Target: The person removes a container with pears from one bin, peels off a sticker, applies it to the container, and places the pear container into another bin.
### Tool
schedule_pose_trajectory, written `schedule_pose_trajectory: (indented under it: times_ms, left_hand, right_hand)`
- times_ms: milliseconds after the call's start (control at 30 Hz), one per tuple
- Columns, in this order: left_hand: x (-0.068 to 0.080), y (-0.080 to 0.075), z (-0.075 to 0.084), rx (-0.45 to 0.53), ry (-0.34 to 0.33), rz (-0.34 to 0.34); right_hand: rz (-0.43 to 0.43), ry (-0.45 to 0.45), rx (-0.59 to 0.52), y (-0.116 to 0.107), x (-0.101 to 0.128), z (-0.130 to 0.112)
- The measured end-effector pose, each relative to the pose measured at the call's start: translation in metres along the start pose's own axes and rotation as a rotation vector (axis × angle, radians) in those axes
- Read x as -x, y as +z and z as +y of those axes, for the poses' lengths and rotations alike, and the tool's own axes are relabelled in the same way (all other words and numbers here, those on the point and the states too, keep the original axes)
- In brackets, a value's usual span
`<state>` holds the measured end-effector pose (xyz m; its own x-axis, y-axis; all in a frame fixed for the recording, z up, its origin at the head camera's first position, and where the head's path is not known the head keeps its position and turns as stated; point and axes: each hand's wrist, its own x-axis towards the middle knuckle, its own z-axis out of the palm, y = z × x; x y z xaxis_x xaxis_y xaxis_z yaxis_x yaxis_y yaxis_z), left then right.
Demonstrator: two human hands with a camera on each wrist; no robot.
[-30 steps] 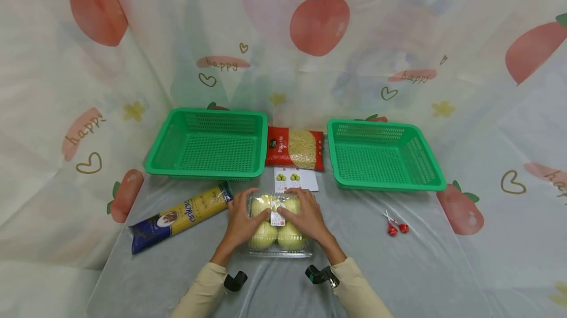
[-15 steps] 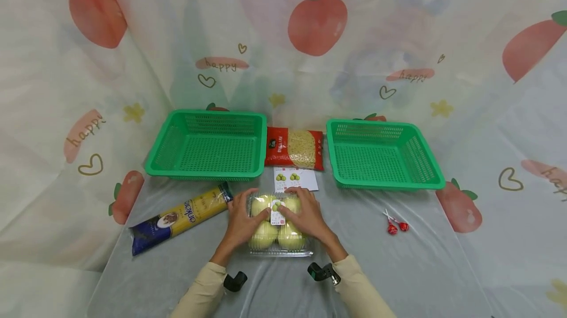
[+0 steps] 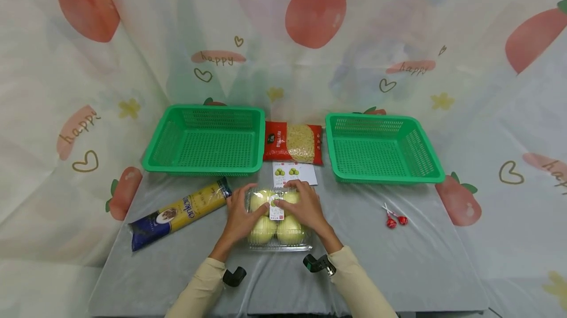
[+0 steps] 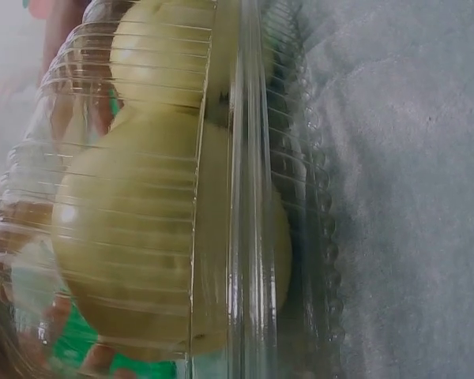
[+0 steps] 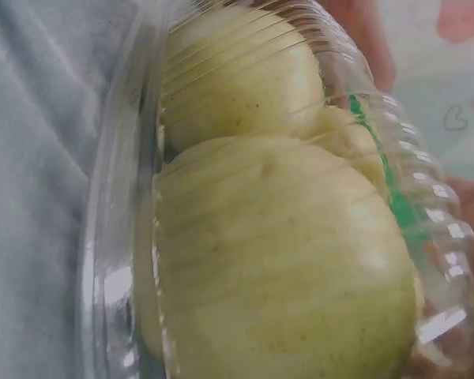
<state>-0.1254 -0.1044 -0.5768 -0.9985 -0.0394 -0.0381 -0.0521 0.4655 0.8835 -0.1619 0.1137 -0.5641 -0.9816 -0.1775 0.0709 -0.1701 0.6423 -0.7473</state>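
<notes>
A clear plastic clamshell box holding several yellow-green round fruits lies on the grey table near its front middle. My left hand wraps the box's left side with the thumb on the lid beside a small white label. My right hand covers the lid's right and far part, fingers curled over it. The left wrist view is filled by the ribbed box and the right wrist view by the same box, both from very close, with fingers dimly visible through the plastic.
Two empty green baskets stand at the back, one left and one right, with a red pasta bag between them. A fruit card lies just beyond the box. A spaghetti pack lies left, two red lollipops right.
Both hands have stayed on the fruit box, which has barely moved. The head view has tilted a little, so everything sits slightly higher in the frame.
</notes>
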Motion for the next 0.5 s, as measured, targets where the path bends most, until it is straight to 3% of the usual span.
schedule_pose_trajectory:
  times_ms: [133, 267, 500]
  left_hand:
    - [-0.0017, -0.0021, 0.0005, -0.016, 0.008, -0.030]
    - [-0.0032, -0.0069, 0.0005, -0.059, 0.025, -0.089]
    - [-0.0012, -0.0097, 0.0004, -0.051, 0.001, -0.112]
  right_hand:
    - [0.063, 0.016, 0.017, 0.0016, -0.0052, -0.0015]
    - [0.058, 0.017, 0.007, 0.0013, -0.0061, -0.0007]
    - [-0.104, -0.039, -0.045, -0.0076, 0.0028, 0.0056]
